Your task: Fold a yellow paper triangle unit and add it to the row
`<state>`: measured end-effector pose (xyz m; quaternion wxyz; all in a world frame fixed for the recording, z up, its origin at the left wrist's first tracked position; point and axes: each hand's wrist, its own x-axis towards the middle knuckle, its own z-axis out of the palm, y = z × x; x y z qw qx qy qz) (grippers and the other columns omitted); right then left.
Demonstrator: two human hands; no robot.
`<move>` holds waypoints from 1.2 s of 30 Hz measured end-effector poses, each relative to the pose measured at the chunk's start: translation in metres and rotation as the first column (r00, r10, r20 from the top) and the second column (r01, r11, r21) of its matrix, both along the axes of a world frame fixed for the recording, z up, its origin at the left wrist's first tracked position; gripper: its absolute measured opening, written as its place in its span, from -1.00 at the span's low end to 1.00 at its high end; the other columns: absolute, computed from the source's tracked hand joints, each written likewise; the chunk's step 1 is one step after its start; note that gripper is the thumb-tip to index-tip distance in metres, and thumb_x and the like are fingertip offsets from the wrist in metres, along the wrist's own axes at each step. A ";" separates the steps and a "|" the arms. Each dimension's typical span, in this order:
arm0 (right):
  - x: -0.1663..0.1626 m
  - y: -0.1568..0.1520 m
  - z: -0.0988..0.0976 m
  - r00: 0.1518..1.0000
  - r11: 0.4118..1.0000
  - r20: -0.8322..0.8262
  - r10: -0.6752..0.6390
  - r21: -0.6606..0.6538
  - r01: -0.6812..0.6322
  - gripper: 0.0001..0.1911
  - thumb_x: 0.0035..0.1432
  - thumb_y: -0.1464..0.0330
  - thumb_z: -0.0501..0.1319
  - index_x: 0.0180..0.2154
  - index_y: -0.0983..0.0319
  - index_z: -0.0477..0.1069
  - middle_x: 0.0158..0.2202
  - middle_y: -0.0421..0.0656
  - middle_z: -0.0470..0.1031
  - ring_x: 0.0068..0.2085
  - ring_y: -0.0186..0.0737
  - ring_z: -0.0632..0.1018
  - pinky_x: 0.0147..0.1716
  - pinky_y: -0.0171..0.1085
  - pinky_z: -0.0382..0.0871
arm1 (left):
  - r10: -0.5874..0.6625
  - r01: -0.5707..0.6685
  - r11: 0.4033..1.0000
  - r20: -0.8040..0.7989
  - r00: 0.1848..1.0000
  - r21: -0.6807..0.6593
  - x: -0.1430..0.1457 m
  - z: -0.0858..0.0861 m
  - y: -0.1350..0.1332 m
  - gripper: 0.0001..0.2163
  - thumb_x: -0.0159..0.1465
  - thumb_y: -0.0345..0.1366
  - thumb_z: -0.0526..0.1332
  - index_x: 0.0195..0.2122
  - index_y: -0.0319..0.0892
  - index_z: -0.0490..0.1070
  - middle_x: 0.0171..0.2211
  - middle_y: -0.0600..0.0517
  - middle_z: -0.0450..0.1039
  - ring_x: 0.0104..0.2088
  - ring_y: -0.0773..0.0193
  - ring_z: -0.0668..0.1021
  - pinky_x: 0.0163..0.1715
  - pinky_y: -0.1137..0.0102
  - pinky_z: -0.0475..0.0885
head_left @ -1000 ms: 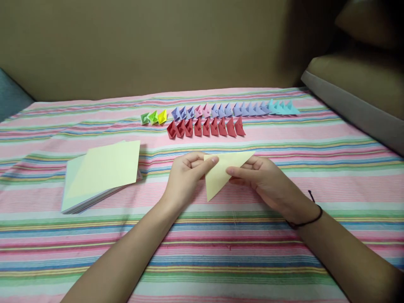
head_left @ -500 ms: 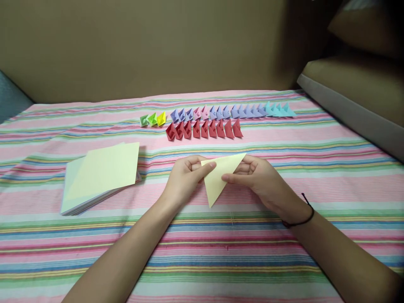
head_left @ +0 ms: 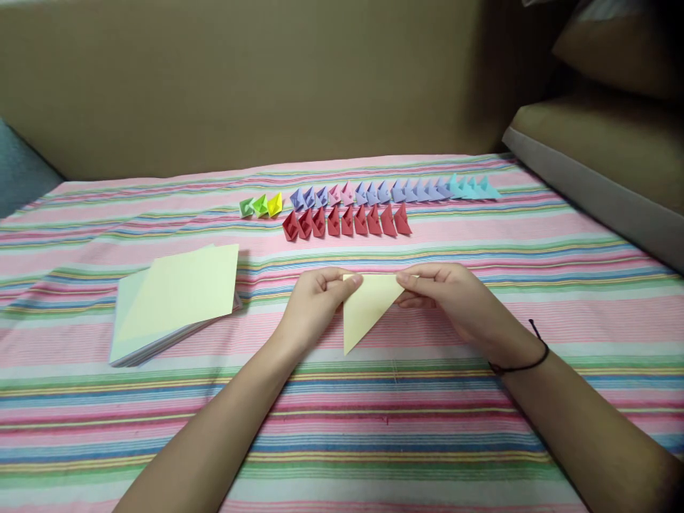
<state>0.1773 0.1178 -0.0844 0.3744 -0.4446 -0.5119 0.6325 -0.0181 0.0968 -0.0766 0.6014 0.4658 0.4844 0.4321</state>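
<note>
A pale yellow sheet of paper (head_left: 366, 305), folded into a triangle, is held up between both hands, one point hanging down at the left. My left hand (head_left: 319, 299) pinches its upper left corner, thumb in front and fingers behind. At the upper right corner, my right hand (head_left: 446, 296) pinches it the same way, with a dark cord around the wrist. The triangle's top edge runs nearly level between the two thumbs. Fingers behind the paper are partly hidden.
A stack of paper (head_left: 182, 296) with pale yellow sheets on top lies at the left. Beyond the hands stand rows of small folded paper boats, red ones (head_left: 347, 221) in front and lilac ones (head_left: 371, 192) behind. A cushion (head_left: 603, 157) borders the striped cloth (head_left: 385, 442).
The right thumb has moved from the slanted edge up to the top right corner. The folded paper has turned slightly, so its top edge is level now.
</note>
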 end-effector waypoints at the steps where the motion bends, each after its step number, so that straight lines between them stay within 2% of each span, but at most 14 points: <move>1: 0.000 0.000 0.001 1.000 1.000 -0.009 0.005 -0.015 -0.006 -0.76 -0.03 0.16 0.36 -0.40 0.20 0.58 -0.41 -0.16 0.61 -0.39 -0.31 0.57 -0.28 -0.33 0.46 | 0.003 -0.003 1.000 0.003 1.000 0.003 0.000 0.000 0.000 -0.76 0.14 -0.15 0.31 -0.42 -0.27 0.51 -0.50 0.01 0.52 -0.47 0.30 0.51 -0.38 0.43 0.37; 5: 0.000 0.000 0.001 1.000 0.999 -0.013 0.010 -0.032 -0.011 -0.74 -0.05 0.14 0.36 -0.39 0.20 0.60 -0.40 -0.13 0.62 -0.34 -0.23 0.60 -0.24 -0.27 0.47 | 0.015 -0.015 1.000 0.003 1.000 0.010 -0.001 0.001 0.001 -0.74 0.15 -0.14 0.28 -0.50 -0.27 0.50 -0.53 0.00 0.50 -0.50 0.31 0.48 -0.38 0.42 0.36; 8: 0.000 0.001 0.000 0.999 0.998 0.010 0.041 0.038 -0.041 -0.74 -0.02 0.15 0.34 -0.33 0.19 0.60 -0.32 -0.15 0.62 -0.28 -0.22 0.59 -0.19 -0.25 0.45 | 0.022 -0.022 1.000 -0.020 1.000 0.020 -0.001 0.000 0.001 -0.76 0.14 -0.17 0.28 -0.50 -0.26 0.49 -0.54 0.03 0.48 -0.50 0.32 0.46 -0.38 0.43 0.34; 11: 0.000 0.001 -0.002 0.988 0.985 0.111 0.107 0.125 -0.120 -0.76 0.00 0.17 0.33 -0.34 0.19 0.59 -0.30 -0.17 0.61 -0.25 -0.22 0.58 -0.19 -0.25 0.42 | -0.016 0.016 1.000 -0.039 0.999 -0.008 -0.001 -0.002 0.001 -0.76 0.14 -0.17 0.28 -0.51 -0.25 0.47 -0.55 0.06 0.43 -0.51 0.35 0.43 -0.42 0.45 0.31; 15: 0.001 0.000 -0.002 0.973 0.976 0.190 0.128 0.150 -0.157 -0.78 0.00 0.18 0.31 -0.40 0.21 0.57 -0.36 -0.16 0.60 -0.27 -0.18 0.58 -0.22 -0.22 0.44 | -0.087 0.087 0.995 -0.010 0.996 -0.042 -0.001 -0.003 0.000 -0.73 0.14 -0.12 0.29 -0.48 -0.25 0.47 -0.52 0.05 0.43 -0.49 0.35 0.44 -0.45 0.47 0.29; 18: 0.001 -0.002 -0.001 0.976 0.980 0.193 0.101 0.150 -0.131 -0.80 0.00 0.19 0.32 -0.42 0.20 0.57 -0.38 -0.17 0.61 -0.29 -0.17 0.59 -0.24 -0.21 0.46 | -0.055 0.054 0.998 -0.036 0.998 -0.020 -0.002 -0.002 0.001 -0.74 0.11 -0.11 0.31 -0.42 -0.25 0.47 -0.50 0.04 0.46 -0.48 0.33 0.46 -0.44 0.45 0.31; 22: -0.002 -0.004 0.000 0.981 0.978 0.154 0.122 0.151 -0.145 -0.79 0.01 0.20 0.32 -0.33 0.18 0.57 -0.32 -0.17 0.61 -0.27 -0.17 0.60 -0.24 -0.21 0.48 | 0.007 -0.002 0.999 -0.144 0.990 0.037 -0.004 0.000 0.001 -0.72 0.11 -0.10 0.32 -0.50 -0.26 0.45 -0.58 0.07 0.42 -0.55 0.36 0.43 -0.48 0.46 0.30; 26: -0.004 -0.006 0.003 0.996 0.979 0.085 0.035 0.195 -0.051 -0.67 0.00 0.24 0.34 -0.16 0.20 0.51 -0.31 -0.15 0.61 -0.26 -0.17 0.60 -0.26 -0.21 0.51 | -0.017 0.017 1.000 0.004 1.000 0.002 -0.002 -0.001 0.000 -0.76 0.12 -0.16 0.33 -0.31 -0.24 0.49 -0.50 0.04 0.51 -0.48 0.30 0.52 -0.42 0.44 0.36; 28: -0.004 -0.007 0.005 0.998 0.979 0.058 -0.030 0.204 0.018 -0.68 0.00 0.24 0.34 -0.17 0.21 0.51 -0.32 -0.15 0.61 -0.28 -0.18 0.60 -0.30 -0.24 0.53 | -0.041 0.043 0.999 0.088 0.995 -0.021 -0.002 -0.002 0.000 -0.75 0.11 -0.21 0.35 -0.24 -0.24 0.48 -0.47 0.01 0.54 -0.44 0.27 0.55 -0.39 0.42 0.39; 30: -0.005 -0.008 0.007 0.996 0.975 0.056 -0.068 0.214 0.054 -0.71 0.00 0.25 0.35 -0.20 0.20 0.51 -0.27 -0.15 0.61 -0.28 -0.20 0.60 -0.31 -0.25 0.53 | -0.043 0.047 0.998 0.133 0.990 -0.029 -0.002 -0.003 0.000 -0.75 0.10 -0.24 0.36 -0.26 -0.28 0.49 -0.46 -0.02 0.55 -0.43 0.27 0.56 -0.36 0.41 0.41; 32: -0.006 -0.009 0.010 0.995 0.972 0.068 -0.075 0.229 0.057 -0.69 -0.03 0.26 0.37 -0.19 0.18 0.51 -0.20 -0.16 0.60 -0.28 -0.21 0.60 -0.29 -0.26 0.53 | -0.030 0.036 0.999 0.168 0.985 -0.034 -0.002 -0.004 0.000 -0.75 0.10 -0.27 0.36 -0.23 -0.28 0.48 -0.43 -0.04 0.56 -0.41 0.27 0.57 -0.32 0.41 0.42; 34: -0.006 -0.010 0.011 0.993 0.968 0.084 -0.078 0.246 0.055 -0.64 -0.06 0.27 0.39 -0.17 0.17 0.50 -0.14 -0.16 0.59 -0.30 -0.23 0.60 -0.31 -0.26 0.52 | -0.004 0.008 1.000 0.185 0.983 -0.020 -0.002 -0.003 0.000 -0.66 0.10 -0.31 0.36 -0.09 -0.23 0.43 -0.36 -0.03 0.58 -0.40 0.27 0.58 -0.31 0.39 0.44; 36: -0.007 -0.011 0.011 0.990 0.962 0.102 -0.094 0.266 0.064 -0.62 -0.07 0.27 0.40 -0.15 0.16 0.49 -0.10 -0.16 0.57 -0.34 -0.25 0.60 -0.35 -0.28 0.51 | 0.025 -0.029 0.999 0.108 0.994 0.036 -0.002 -0.001 0.000 -0.57 0.10 -0.32 0.35 0.02 -0.13 0.38 -0.23 -0.03 0.57 -0.39 0.27 0.59 -0.34 0.38 0.46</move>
